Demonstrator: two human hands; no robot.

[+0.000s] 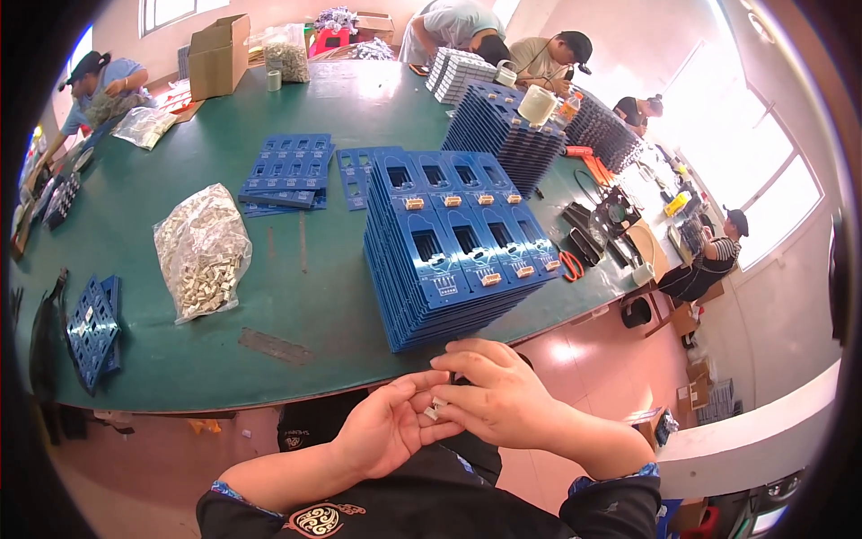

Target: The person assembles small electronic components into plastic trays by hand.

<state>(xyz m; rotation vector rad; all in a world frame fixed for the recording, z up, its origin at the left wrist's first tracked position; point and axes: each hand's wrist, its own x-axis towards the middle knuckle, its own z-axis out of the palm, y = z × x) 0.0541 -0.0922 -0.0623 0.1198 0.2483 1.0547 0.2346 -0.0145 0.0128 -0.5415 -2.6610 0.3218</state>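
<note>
Just off the table's near edge, my left hand [386, 427] is turned palm up and cupped, with a few small white plug connectors [433, 411] lying on its fingers. My right hand [503, 395] reaches over from the right, its fingertips closed on one of these connectors; the exact grip is partly hidden. Beyond both hands stands a tall stack of blue circuit boards [404, 301]. Its top panel has rectangular cutouts and several white connectors along its rows.
A clear plastic bag of white connectors [205, 256] lies left on the green table [296, 310]. Other blue boards [285, 171] lie behind it, with more stacks [507, 135] at the back right. Orange-handled scissors [571, 266] rest near the right edge. Several people work around the room.
</note>
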